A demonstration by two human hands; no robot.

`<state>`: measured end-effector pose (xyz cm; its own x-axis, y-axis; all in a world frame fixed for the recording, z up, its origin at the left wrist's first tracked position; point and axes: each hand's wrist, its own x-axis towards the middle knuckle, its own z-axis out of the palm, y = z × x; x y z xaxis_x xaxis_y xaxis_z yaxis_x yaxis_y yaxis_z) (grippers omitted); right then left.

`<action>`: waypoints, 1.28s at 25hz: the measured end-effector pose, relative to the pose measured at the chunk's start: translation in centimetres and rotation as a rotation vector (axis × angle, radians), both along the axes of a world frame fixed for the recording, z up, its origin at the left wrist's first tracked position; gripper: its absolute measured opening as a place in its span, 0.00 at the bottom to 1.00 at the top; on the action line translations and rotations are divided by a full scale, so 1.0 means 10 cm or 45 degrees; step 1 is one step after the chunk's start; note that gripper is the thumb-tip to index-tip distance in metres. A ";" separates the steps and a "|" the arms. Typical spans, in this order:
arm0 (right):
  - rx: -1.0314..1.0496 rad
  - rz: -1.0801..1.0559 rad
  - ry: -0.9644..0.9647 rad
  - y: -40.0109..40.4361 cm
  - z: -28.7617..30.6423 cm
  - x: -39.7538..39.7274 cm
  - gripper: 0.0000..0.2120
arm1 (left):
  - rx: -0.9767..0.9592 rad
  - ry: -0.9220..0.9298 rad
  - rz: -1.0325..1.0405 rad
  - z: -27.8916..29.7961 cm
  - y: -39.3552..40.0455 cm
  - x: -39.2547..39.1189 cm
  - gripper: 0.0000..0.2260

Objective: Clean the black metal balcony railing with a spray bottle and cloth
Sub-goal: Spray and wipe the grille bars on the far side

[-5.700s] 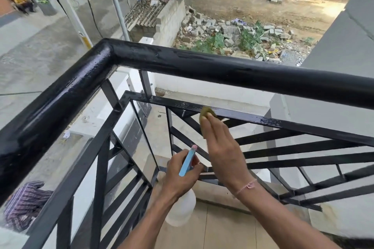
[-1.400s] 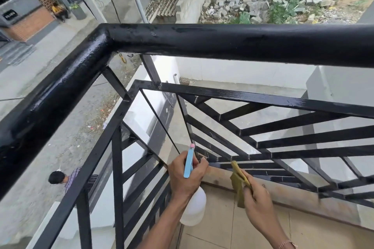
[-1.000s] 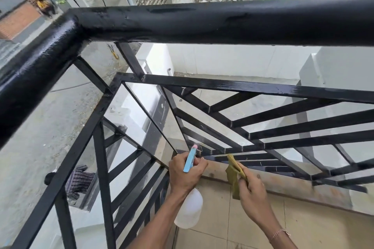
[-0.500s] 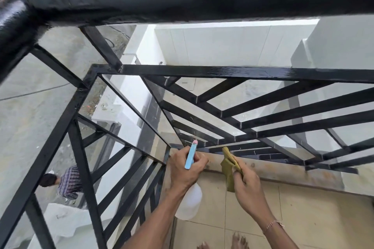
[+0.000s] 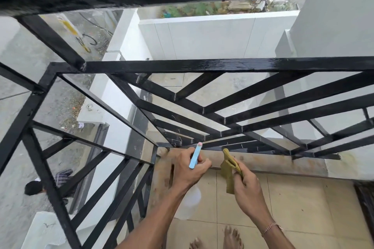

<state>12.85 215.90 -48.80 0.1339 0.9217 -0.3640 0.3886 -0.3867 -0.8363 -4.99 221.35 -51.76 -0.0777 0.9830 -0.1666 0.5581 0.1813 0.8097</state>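
We see the left hand (image 5: 188,170) with its grip curled round the white plastic spray bottle (image 5: 189,201) with a blue trigger, low beside the glossy black metal balcony railing (image 5: 222,65). The right hand (image 5: 245,185) pinches a folded olive-yellow cloth (image 5: 227,170) near the bottom rail.

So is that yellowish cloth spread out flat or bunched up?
Bunched up. The right hand grips the cloth in a crumpled wad, one end poking toward the railing, the other dangling below.
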 end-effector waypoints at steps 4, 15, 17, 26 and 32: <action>-0.018 -0.022 0.001 0.00 -0.03 0.08 0.21 | -0.003 -0.022 -0.060 -0.13 0.04 0.10 0.08; -0.083 -0.083 0.057 -0.05 -0.12 0.19 0.21 | -0.068 0.019 -0.100 -0.36 -0.03 0.44 0.15; -0.086 -0.103 0.068 -0.05 -0.14 0.22 0.21 | -0.024 0.039 -0.106 -0.40 -0.05 0.51 0.15; -0.120 -0.091 0.072 -0.11 -0.22 0.22 0.20 | -0.008 0.040 0.183 -0.52 -0.18 0.27 0.11; -0.086 -0.016 0.094 -0.05 -0.29 0.05 0.20 | 0.008 0.081 0.305 -0.59 -0.26 -0.06 0.08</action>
<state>13.34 215.43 -51.73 0.1162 0.8932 -0.4344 0.3216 -0.4476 -0.8344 -5.60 218.78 -57.62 -0.3189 0.9362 -0.1477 0.5497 0.3097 0.7758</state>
